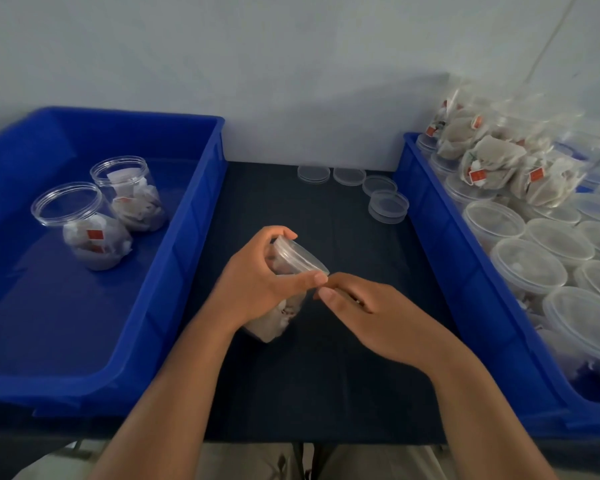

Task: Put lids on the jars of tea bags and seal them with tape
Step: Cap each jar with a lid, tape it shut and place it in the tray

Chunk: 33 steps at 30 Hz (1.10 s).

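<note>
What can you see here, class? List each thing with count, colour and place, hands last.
Blue plastic bins: two, left and right of the table.
Open clear plastic jars of tea bags: two, in the left bin.
Lidded clear jars: many, filling the right bin.
Loose tea bags: a beige pile, back of right bin.
Round clear loose lids: at least four, back of the dark table cover.
Held lidded jar of tea bags: one, clear, tilted, mid-table.
Left hand: grips the held jar.
Right hand: fingertips by its lid's rim.

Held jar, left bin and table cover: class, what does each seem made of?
Held jar: probably clear glossy plastic; tea bags show through. Left bin: blue moulded plastic, with sheen. Table cover: dark, matt, possibly cloth; unclear.
</note>
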### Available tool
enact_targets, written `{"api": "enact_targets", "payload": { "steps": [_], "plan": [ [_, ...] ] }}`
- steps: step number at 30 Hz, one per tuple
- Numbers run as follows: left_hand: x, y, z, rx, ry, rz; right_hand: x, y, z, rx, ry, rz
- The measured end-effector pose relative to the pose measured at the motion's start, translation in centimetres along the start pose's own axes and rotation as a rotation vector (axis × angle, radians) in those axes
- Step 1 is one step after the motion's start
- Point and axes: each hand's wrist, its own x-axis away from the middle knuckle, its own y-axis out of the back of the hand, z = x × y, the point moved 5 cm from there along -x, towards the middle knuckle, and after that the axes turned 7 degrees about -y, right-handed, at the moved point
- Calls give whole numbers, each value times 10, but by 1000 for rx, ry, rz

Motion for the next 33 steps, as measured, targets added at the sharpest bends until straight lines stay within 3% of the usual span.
{"api": "enact_targets", "payload": {
  "steps": [11,17,22,27,33],
  "plan": [
    [4,-4,18,335,97,14,-3,-1,2,-73,37,-145],
    [11,5,6,47,14,-70,2,-5,8,-52,36,-226],
    [16,-11,-3,-39,8,-125,4,-8,11,-14,-8,-226],
    [14,-7,1,35,-1,-256,7,-7,21,-100,46,-198],
    [2,-10,10,1,49,-288,37,2,38,173,42,-300]
  ]
}}
